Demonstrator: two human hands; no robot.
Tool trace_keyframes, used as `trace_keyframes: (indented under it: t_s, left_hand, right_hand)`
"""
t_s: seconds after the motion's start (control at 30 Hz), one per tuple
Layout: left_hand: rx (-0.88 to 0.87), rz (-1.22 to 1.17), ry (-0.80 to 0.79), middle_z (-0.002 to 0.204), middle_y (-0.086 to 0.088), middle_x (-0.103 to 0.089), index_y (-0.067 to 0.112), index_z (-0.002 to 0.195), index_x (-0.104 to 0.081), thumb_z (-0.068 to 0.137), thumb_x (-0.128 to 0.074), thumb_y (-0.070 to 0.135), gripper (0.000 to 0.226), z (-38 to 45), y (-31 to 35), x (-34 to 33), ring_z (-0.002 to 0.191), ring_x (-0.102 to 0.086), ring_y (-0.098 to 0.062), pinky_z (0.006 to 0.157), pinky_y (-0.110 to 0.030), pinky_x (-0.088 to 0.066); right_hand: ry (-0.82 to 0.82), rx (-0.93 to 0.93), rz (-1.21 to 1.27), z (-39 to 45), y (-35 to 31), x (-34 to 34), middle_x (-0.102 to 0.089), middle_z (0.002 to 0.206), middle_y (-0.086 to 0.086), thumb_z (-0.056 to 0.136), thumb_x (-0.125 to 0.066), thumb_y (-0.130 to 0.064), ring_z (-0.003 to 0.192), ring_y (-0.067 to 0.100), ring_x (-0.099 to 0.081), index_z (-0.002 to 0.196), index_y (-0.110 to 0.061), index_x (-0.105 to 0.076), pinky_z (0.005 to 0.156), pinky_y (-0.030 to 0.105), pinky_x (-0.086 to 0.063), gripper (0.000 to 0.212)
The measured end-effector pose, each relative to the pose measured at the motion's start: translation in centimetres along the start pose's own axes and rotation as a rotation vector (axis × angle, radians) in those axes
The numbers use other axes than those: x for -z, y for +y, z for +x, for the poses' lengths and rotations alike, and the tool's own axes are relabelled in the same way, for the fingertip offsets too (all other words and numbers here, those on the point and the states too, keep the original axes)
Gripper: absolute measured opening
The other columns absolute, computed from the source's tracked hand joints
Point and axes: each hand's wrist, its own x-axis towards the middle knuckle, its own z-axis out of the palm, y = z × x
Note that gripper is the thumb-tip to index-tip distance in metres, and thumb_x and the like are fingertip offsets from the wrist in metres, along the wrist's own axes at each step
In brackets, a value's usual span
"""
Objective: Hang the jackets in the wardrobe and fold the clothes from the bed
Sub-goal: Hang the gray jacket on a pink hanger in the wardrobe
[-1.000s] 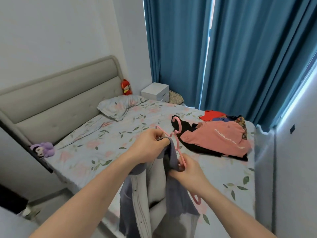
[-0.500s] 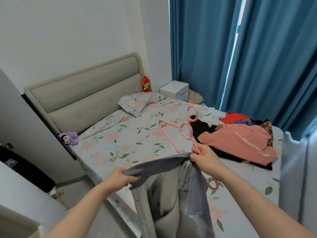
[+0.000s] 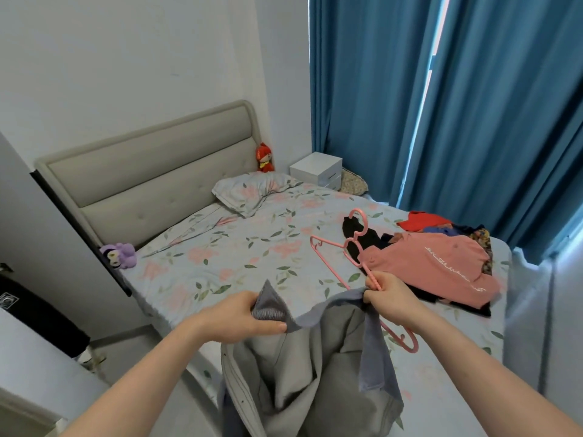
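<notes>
Jacket and hanger over the bed

My left hand (image 3: 239,316) grips the grey jacket (image 3: 303,367) collar; my right hand (image 3: 394,298) pinches jacket and pink hanger (image 3: 353,247) together.

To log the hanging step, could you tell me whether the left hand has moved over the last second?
Yes: the left hand slid left along the jacket, away from the pink shirt.
</notes>
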Motion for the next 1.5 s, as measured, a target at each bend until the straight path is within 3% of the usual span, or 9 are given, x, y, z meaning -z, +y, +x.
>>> trace_keyframes:
  t_s: [0.07, 0.13, 0.23, 0.3, 0.4, 0.6, 0.97, 1.27, 1.5]
  left_hand:
    - [0.044, 0.105, 0.072, 0.057, 0.013, -0.049, 0.019, 0.074, -0.052, 0.099, -0.061, 0.048, 0.040, 0.8, -0.2, 0.2, 0.051, -0.043, -0.005, 0.054, -0.021, -0.033]
    - [0.097, 0.016, 0.206, 0.066, 0.008, -0.059, 0.014, 0.079, -0.056, 0.102, -0.055, 0.049, 0.041, 1.6, -0.8, 0.3, 0.060, -0.053, -0.011, 0.060, -0.029, -0.042]
    - [0.127, -0.341, 0.246, 0.099, 0.005, -0.079, 0.023, 0.106, -0.071, 0.101, -0.058, 0.049, 0.030, 2.3, -0.6, 0.1, 0.096, -0.073, -0.018, 0.097, -0.041, -0.055]
    - [0.142, -0.447, 0.277, 0.103, 0.006, -0.079, 0.022, 0.108, -0.073, 0.101, -0.060, 0.045, 0.028, 2.6, -0.1, -0.1, 0.101, -0.073, -0.017, 0.103, -0.042, -0.053]
    - [0.182, -0.513, 0.422, 0.098, -0.004, -0.079, 0.015, 0.100, -0.076, 0.101, -0.062, 0.038, 0.026, 3.2, -0.1, 0.3, 0.099, -0.073, -0.024, 0.099, -0.043, -0.054]
    - [0.262, -0.590, 0.548, 0.095, -0.006, -0.076, 0.015, 0.099, -0.071, 0.102, -0.063, 0.030, 0.018, 2.8, -1.9, 2.1, 0.095, -0.071, -0.026, 0.094, -0.043, -0.055]
    - [0.277, -0.442, 0.627, 0.102, -0.020, -0.074, 0.004, 0.096, -0.073, 0.094, -0.060, 0.030, 0.029, 4.9, -1.2, 3.5, 0.093, -0.069, -0.032, 0.074, -0.037, -0.048]
    - [0.283, -0.436, 0.693, 0.085, -0.013, -0.068, 0.002, 0.091, -0.071, 0.099, -0.060, 0.027, 0.028, 5.1, -0.4, 3.4, 0.077, -0.058, -0.026, 0.066, -0.034, -0.040]
    - [0.137, -0.362, 0.699, 0.071, -0.012, -0.065, 0.004, 0.081, -0.068, 0.098, -0.062, 0.034, 0.035, 4.5, 2.0, 3.4, 0.068, -0.054, -0.023, 0.065, -0.034, -0.039]
  right_hand:
    - [-0.001, -0.001, -0.021, -0.2, 0.3, 0.2, -0.042, 0.063, -0.002, 0.080, -0.057, -0.001, 0.063, 0.017, -0.036, 0.070, -0.018, -0.038, 0.061, 0.033, -0.030, 0.027]
    - [0.010, -0.018, -0.026, -0.4, 0.6, 0.5, -0.040, 0.063, -0.001, 0.079, -0.056, 0.000, 0.062, 0.018, -0.034, 0.070, -0.017, -0.037, 0.059, 0.033, -0.028, 0.026]
    - [0.029, -0.060, -0.025, -0.7, 1.2, 0.8, -0.042, 0.064, 0.003, 0.080, -0.055, -0.003, 0.061, 0.019, -0.036, 0.073, -0.016, -0.039, 0.059, 0.034, -0.029, 0.022]
    - [0.038, -0.051, -0.021, -1.1, 1.7, 1.0, -0.053, 0.063, 0.009, 0.082, -0.062, -0.009, 0.059, 0.021, -0.048, 0.070, -0.016, -0.041, 0.060, 0.037, -0.040, 0.025]
    - [0.023, 0.037, 0.026, -2.5, 1.7, 1.4, -0.071, 0.072, 0.004, 0.090, -0.066, -0.018, 0.066, 0.012, -0.067, 0.073, -0.010, -0.056, 0.071, 0.038, -0.058, 0.022]
    - [-0.193, 0.152, 0.210, -6.5, 0.9, 1.7, -0.052, 0.064, 0.000, 0.109, -0.044, -0.039, 0.063, 0.015, -0.051, 0.084, -0.019, -0.067, 0.068, 0.046, -0.062, 0.039]
    - [-0.216, 0.234, 0.196, -9.0, -0.7, 2.2, -0.032, 0.065, 0.002, 0.108, -0.041, -0.045, 0.061, 0.016, -0.028, 0.105, -0.038, -0.076, 0.060, 0.028, -0.025, 0.036]
    - [-0.245, 0.210, 0.187, -8.8, -0.4, 2.9, -0.032, 0.060, 0.001, 0.105, -0.042, -0.053, 0.060, 0.021, -0.028, 0.098, -0.035, -0.078, 0.064, 0.035, -0.032, 0.041]
    - [-0.219, 0.194, 0.041, -7.5, 0.0, 1.9, -0.040, 0.057, -0.011, 0.105, -0.042, -0.055, 0.053, 0.003, -0.039, 0.092, -0.040, -0.077, 0.062, 0.025, -0.037, 0.040]
